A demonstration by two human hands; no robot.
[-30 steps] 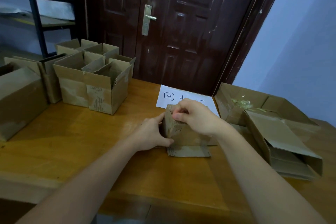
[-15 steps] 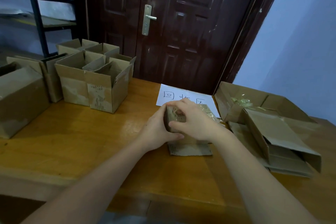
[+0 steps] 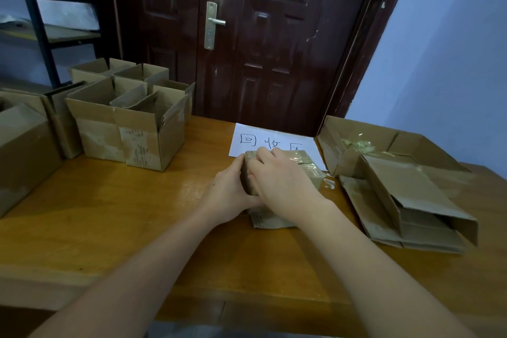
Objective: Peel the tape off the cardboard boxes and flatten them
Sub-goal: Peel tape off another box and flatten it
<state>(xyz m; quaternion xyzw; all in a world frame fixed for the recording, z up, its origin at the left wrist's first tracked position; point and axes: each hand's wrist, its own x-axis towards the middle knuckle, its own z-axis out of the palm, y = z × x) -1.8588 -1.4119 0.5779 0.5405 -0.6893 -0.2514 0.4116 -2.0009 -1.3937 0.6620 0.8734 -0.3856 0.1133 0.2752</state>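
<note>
Cardboard, a small taped box (image 3: pixel 307 170), sits near the table's (image 3: pixel 109 214) far edge, braced by the left hand (image 3: pixel 230 195) while the right hand (image 3: pixel 282 181) curls over its top, seemingly hunting a tape end to lift and pull.

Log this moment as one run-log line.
step: peeling tape | left hand: grips small box | right hand: on its top | flattened boxes: right side
</note>
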